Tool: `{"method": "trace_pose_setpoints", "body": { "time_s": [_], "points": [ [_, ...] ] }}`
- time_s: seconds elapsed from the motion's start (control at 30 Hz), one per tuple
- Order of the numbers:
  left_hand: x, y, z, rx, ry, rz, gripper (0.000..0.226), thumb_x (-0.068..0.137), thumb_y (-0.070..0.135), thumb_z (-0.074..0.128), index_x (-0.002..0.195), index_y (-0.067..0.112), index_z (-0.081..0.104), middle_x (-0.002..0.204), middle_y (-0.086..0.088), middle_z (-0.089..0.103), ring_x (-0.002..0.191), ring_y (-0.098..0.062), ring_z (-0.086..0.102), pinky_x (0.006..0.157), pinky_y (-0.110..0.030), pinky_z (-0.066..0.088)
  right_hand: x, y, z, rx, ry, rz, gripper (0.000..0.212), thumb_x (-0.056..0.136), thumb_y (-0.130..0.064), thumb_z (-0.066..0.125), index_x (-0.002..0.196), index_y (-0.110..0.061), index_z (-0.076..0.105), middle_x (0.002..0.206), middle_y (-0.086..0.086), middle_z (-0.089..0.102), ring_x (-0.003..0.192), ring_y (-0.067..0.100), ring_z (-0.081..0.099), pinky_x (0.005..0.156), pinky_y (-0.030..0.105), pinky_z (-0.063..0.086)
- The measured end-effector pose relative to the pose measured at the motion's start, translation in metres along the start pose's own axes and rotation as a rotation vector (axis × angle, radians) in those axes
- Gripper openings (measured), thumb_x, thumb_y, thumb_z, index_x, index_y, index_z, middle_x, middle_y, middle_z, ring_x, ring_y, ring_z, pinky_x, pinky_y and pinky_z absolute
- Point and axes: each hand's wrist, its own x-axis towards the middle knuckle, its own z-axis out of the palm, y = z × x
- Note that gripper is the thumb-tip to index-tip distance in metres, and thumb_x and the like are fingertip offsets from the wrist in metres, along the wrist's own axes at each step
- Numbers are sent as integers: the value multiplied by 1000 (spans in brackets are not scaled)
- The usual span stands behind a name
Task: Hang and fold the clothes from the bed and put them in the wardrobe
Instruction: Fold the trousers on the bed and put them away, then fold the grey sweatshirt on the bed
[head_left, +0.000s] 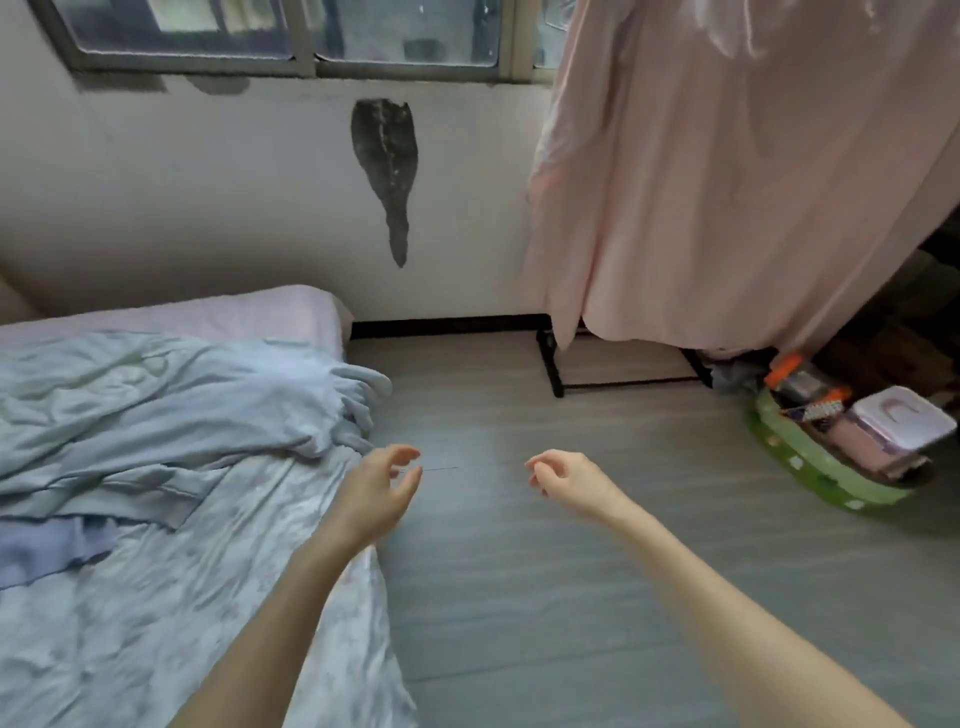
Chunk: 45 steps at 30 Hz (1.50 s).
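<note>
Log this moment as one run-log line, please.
left hand: empty, fingers loosely curled | right hand: empty, loosely curled | light blue garment: crumpled on bed | stage: no garment held

Open grey floor lay between the bed on the left and the green basket on the right; ahead, a black frame and hanging pink cloth blocked passage.

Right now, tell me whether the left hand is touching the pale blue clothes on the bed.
Apart. The head view shows the left hand held past the bed's edge, over the floor, with bare sheet between it and the pale blue clothes.
</note>
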Motion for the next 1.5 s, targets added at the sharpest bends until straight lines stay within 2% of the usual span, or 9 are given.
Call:
{"method": "trace_pose_setpoints", "body": {
  "time_s": [0.13,0.4,0.5,0.77,1.0,1.1,1.23,1.4,1.5],
  "points": [
    [45,-42,-60,-51,203,-157,25,90,19,57,110,5,65,107,-10,68,95,-23,64,82,-24,43,71,-58,15,-79,-182,-159,28,96,-16,41,113,-12,63,99,-1,65,90,14,58,85,26,45],
    [135,-113,-115,-238,102,-351,27,95,15,51,120,6,59,108,-1,62,99,-15,60,76,-15,43,222,-160,60,-144,-301,-240,24,96,-16,40,101,-20,64,92,-2,67,87,17,62,81,26,46],
    [157,-154,-145,-266,218,-473,29,96,18,51,121,7,59,111,-2,61,101,-13,58,82,-17,42,268,-199,93,-146,-389,-354,24,96,-17,43,86,-29,61,92,-2,69,91,17,63,84,28,46],
    [211,-236,-163,-318,516,-718,22,94,16,52,113,13,62,112,-2,64,101,-16,59,92,-29,46,388,-220,198,-190,-506,-343,30,95,-12,43,120,-13,58,115,7,65,106,20,60,76,23,41],
    [318,-298,-127,-267,455,-979,30,94,17,51,123,10,57,124,-8,59,111,-21,56,92,-24,39,512,-212,264,-341,-752,-241,44,93,-12,44,137,-13,41,134,8,48,119,21,50,92,30,42],
    [375,-309,-112,-285,284,-1028,34,96,21,47,129,15,52,134,-6,47,120,-19,49,97,-23,36,574,-215,276,-414,-749,-187,47,93,-15,46,139,-13,38,138,11,44,121,24,48,98,33,41],
    [443,-365,-127,-123,323,-1021,41,95,26,48,136,18,44,143,-3,36,131,-20,36,105,-27,32,676,-245,328,-493,-665,-287,56,95,-24,48,145,-12,27,147,10,33,131,26,38,101,36,36],
    [479,-452,-187,232,273,-1047,63,96,37,44,150,24,14,159,1,4,146,-22,1,115,-41,16,759,-296,417,-591,-745,-525,79,90,-42,54,151,-21,8,157,0,12,144,19,12,113,44,23],
    [486,-516,-217,363,122,-1101,95,85,60,50,148,31,-14,158,1,-19,143,-26,-21,114,-55,-4,775,-307,462,-677,-864,-616,90,86,-56,53,151,-27,-2,158,-2,10,145,20,9,115,46,15]
  ]
}}
